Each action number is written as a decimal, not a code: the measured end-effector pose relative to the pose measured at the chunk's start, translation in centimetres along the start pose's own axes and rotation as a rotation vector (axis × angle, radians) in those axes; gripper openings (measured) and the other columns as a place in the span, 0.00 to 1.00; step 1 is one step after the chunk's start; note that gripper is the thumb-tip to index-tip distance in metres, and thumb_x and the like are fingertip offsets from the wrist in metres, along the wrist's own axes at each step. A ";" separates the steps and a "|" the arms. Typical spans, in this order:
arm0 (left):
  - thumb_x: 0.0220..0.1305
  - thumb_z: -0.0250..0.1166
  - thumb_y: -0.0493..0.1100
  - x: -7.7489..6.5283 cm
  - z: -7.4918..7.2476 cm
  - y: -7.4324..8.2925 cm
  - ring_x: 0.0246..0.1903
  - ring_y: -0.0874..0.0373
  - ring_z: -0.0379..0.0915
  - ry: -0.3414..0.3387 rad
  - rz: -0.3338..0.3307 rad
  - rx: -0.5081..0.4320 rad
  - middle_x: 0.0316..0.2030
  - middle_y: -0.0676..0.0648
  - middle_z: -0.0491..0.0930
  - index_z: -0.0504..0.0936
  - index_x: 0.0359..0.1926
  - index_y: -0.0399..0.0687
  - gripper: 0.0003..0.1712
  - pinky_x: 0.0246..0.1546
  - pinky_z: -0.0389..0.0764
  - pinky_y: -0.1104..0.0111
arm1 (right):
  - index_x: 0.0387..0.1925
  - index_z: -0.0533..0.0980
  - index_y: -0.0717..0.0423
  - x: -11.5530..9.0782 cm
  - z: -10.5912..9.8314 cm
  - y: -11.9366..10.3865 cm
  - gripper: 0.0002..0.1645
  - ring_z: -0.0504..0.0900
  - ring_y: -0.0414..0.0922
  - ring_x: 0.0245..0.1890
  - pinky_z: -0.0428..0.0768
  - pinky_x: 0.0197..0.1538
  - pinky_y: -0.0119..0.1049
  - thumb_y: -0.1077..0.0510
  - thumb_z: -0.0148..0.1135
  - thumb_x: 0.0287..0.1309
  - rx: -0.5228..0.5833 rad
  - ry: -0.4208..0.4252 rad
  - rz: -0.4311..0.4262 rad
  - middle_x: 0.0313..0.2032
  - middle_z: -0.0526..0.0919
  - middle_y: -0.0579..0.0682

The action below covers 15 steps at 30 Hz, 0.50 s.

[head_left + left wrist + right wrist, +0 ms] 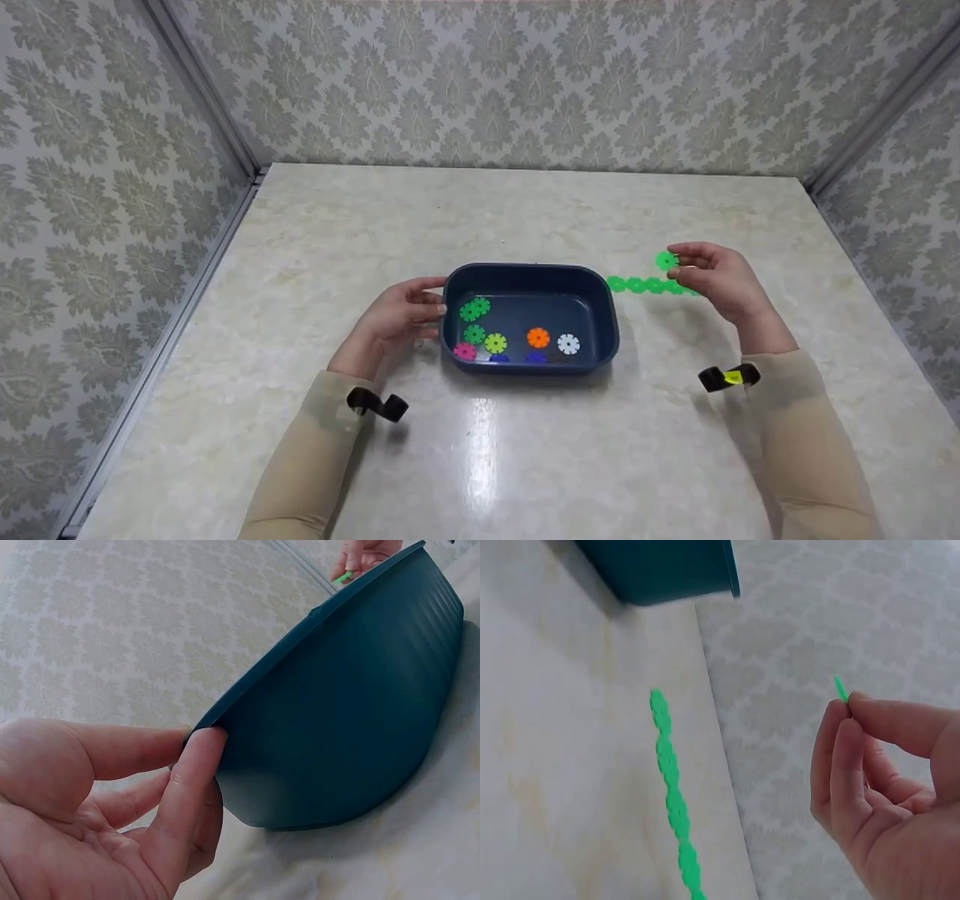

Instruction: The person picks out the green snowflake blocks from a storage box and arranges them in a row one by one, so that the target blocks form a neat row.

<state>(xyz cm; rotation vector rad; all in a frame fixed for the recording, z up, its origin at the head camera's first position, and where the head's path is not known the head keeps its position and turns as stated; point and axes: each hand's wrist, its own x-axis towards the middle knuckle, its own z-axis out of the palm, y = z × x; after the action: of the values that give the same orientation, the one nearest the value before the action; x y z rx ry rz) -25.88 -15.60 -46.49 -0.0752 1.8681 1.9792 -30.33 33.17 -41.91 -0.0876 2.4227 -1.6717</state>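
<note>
A dark blue plastic tub (529, 370) stands on the table, holding several notched plastic discs. My left hand (399, 313) grips its left rim; in the left wrist view, thumb and fingers pinch the tub's wall (330, 705). To the right of the tub, my right hand (718, 279) pinches a bright green notched disc (665, 261) between thumb and fingertips, held up edge-on in the right wrist view. Below that disc a row of linked green discs (636, 285) lies on the table, its right end hidden behind the hand.
Inside the tub are green discs (474, 334), a yellow-green disc (496, 343), a pink disc (464, 351), an orange disc (538, 337) and a white disc (568, 344). Dark blue ones are partly hidden by the front wall. Patterned walls (495, 82) border the table's back and sides.
</note>
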 end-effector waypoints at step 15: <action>0.69 0.63 0.29 0.0 0.1 -0.1 0.33 0.62 0.80 0.008 0.006 0.009 0.41 0.48 0.77 0.70 0.74 0.44 0.34 0.33 0.87 0.68 | 0.66 0.71 0.54 0.0 -5.6 4.0 0.24 0.85 0.30 0.38 0.83 0.45 0.21 0.65 0.60 0.71 0.246 0.180 0.127 0.42 0.80 0.38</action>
<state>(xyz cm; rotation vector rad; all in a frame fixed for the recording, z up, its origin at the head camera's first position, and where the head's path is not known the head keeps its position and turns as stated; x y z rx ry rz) -25.84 -15.55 -46.58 -0.0757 1.8842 1.9769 -31.14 39.73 -43.75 0.2574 2.2634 -1.9765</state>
